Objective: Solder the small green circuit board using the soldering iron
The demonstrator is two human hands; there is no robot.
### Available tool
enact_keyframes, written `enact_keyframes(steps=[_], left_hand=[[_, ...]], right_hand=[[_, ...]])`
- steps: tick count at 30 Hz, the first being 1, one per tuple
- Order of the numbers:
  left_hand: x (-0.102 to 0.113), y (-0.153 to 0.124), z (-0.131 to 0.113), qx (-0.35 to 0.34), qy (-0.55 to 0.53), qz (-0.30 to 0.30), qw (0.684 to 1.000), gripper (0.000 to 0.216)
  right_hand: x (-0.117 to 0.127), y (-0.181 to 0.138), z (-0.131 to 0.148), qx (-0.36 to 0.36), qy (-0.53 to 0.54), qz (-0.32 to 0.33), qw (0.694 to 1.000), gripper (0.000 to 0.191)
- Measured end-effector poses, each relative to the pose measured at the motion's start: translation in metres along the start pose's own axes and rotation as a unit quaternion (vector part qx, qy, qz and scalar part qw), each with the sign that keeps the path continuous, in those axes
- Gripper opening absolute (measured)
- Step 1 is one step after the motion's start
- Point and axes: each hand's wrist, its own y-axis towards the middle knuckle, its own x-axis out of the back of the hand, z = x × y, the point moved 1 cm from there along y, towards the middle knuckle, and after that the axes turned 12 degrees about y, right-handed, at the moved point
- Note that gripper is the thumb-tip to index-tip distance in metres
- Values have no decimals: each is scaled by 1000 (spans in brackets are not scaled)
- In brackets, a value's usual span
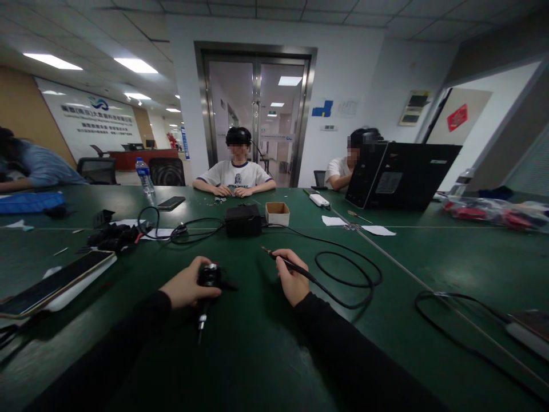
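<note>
My left hand (189,284) is closed round a small black round device (210,276) with a shiny top, low over the green table. Just below it, a thin tool with a silver tip (201,326) points toward me; whether it joins the device I cannot tell. In my right hand (293,277), a slim black soldering iron (300,269) is gripped like a pen, its coppery tip pointing up and left, apart from the device. A black cable (343,303) runs from its rear end and loops to the right.
Ahead stand a black box (243,220) and an open cardboard box (277,214). Phones, papers and tangled black cables (118,236) lie to the left. A black computer case (403,176) is at the back right. Two people (234,174) sit across the table; another is at far left.
</note>
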Motion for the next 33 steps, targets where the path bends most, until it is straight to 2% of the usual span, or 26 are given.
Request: enact_keyframes(steps=[4, 8, 13, 18, 19, 20, 23, 24, 28, 33], left_hand=[[-30, 34, -48, -42, 12, 25, 999, 64], [-55, 60, -74, -64, 9, 25, 998, 66], [-68, 72, -80, -55, 48, 12, 997, 74], [-51, 84, -70, -41, 63, 76, 994, 111], [-47, 90, -67, -30, 64, 70, 995, 109], [-44, 97, -64, -15, 57, 39, 998, 101], [-46, 116, -60, 11, 9, -114, 993, 61], [-50, 121, -60, 6, -4, -146, 989, 49], [-67, 128, -58, -47, -25, -149, 987, 19], [-72, 126, -51, -97, -45, -147, 983, 16]], right_hand=[[0, 0, 0, 6, -9, -11, 1000, 17], [0, 0, 1, 21, -21, -12, 999, 18], [1, 1, 3, 23, -26, -17, 999, 18], [1, 1, 2, 28, -32, -16, 999, 19], [1, 1, 1, 30, -33, -14, 999, 18], [1, 1, 1, 30, -33, -12, 999, 18], [1, 0, 3, 29, -37, -6, 999, 17], [1, 0, 3, 29, -39, -6, 999, 17], [1, 0, 4, 35, -39, -6, 999, 17], [1, 0, 2, 33, -40, -8, 999, 17]])
